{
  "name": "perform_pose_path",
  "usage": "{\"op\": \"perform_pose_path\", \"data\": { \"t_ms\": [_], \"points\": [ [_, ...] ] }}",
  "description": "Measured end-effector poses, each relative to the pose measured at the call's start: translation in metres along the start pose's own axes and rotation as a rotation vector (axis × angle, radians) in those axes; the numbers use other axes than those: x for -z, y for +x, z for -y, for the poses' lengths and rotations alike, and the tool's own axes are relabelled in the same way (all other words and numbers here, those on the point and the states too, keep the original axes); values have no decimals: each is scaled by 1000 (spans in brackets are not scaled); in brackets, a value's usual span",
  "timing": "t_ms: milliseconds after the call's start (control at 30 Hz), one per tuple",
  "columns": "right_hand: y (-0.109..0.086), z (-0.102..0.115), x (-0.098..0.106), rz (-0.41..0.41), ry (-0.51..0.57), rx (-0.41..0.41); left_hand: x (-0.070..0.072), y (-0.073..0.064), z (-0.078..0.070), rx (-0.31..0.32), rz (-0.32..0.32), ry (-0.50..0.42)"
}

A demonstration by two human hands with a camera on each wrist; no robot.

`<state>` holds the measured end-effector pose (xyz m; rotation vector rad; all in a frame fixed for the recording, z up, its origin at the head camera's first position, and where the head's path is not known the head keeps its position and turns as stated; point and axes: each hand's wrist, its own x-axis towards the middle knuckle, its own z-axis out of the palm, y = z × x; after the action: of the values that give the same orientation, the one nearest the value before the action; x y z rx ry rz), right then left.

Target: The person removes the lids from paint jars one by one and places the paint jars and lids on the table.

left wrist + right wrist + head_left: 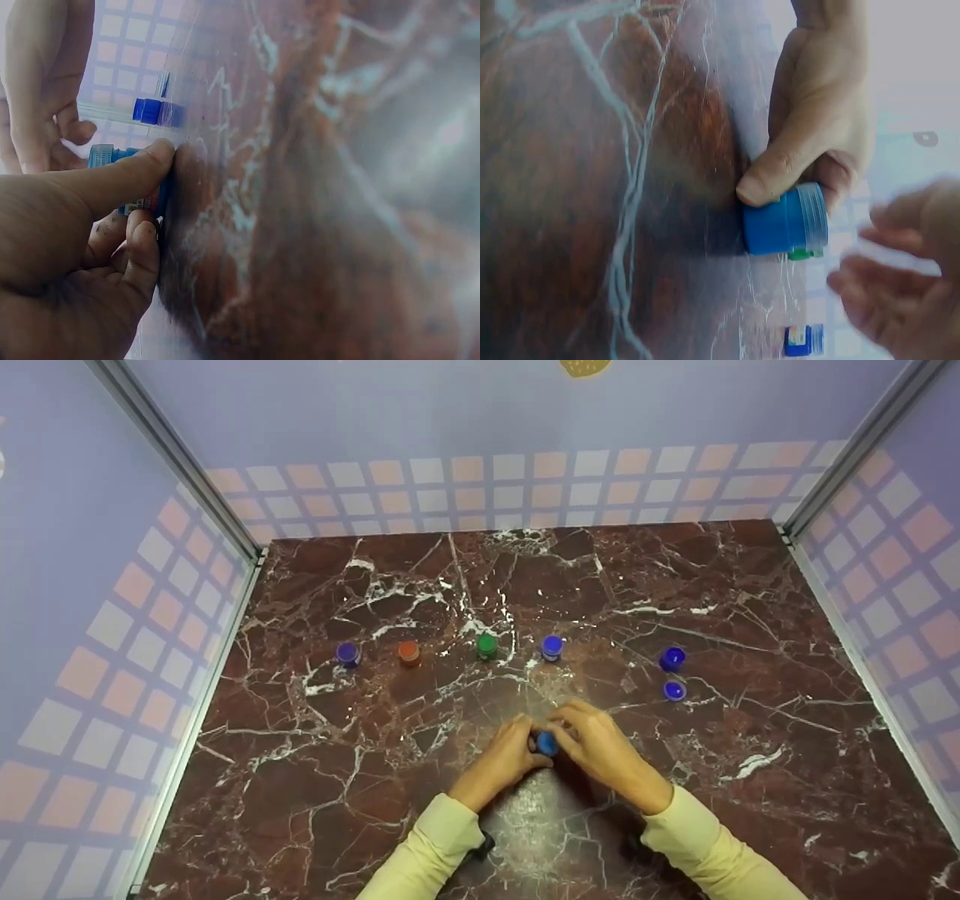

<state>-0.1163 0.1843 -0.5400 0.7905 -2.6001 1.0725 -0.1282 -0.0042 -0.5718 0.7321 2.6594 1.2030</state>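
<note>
- Head view: see light-blue jar [547,744] between left hand [501,761] and right hand [600,744], this side of the jar row on the tabletop [285,810].
- Looks partway: one jar probably opened, judging by farther blue piece [673,658] and nearer blue piece [674,690] lying just apart at right.
- Leaves, by best guess, purple jar [347,654], orange jar [409,652], green jar [487,646] and blue jar [552,647], all upright and seemingly capped.
- Read held jar as not yet opened: shows clear ridged top [814,216] in right wrist view.
- With left hand: pinches jar between thumb and fingers.
- With right hand: holds nothing; curves fingers loosely, parted, just beside the top, apparently without contact.
- Angles forearms [420,851] inward, converging at the jar.
- Cannot tell whether jar base touches tabletop.
</note>
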Motion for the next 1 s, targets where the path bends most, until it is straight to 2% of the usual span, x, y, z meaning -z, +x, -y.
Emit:
{"op": "perform_pose_path", "data": {
  "t_ms": [133,300,700,1000],
  "points": [
    [0,4,-5,-86,-46,-124,0,0,0,10,6,-14],
    [-1,11,-12,-99,-144,-175,-1,0,-1,24,11,8],
    [-4,21,-22,-8,-253,-144,1,0,-2,63,34,50],
    [0,23,-19,85,-258,-80,1,0,-1,27,22,60]
  ]
}}
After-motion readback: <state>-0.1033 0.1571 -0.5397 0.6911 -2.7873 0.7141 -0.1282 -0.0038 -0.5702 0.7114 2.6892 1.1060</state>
